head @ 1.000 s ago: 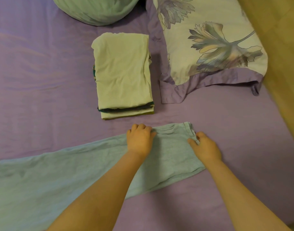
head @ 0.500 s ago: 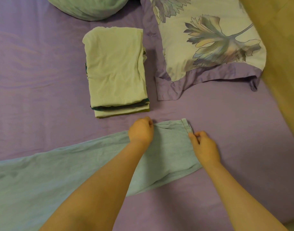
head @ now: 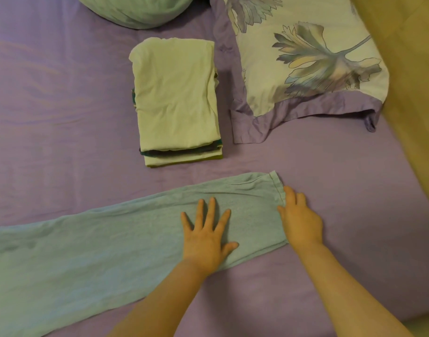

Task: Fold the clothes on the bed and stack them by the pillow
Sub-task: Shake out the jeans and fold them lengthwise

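Observation:
A long light-blue garment [head: 92, 249] lies flat across the purple bed sheet [head: 50, 105], its hemmed end pointing right. My left hand [head: 206, 237] lies flat on it with fingers spread, pressing the cloth. My right hand [head: 300, 220] rests at the hemmed end, fingers straight, touching the edge. Behind them sits a stack of folded clothes [head: 177, 98], pale yellow on top with dark green layers below, just left of the floral pillow [head: 306, 52].
A green rounded cushion [head: 138, 8] lies at the top of the bed. A yellowish wooden surface [head: 408, 69] runs along the bed's right side. Bare sheet stretches left of the stack and right of my hands.
Both hands went from gripping the garment's far edge and hem to lying flat. My left hand slid back toward me across the cloth.

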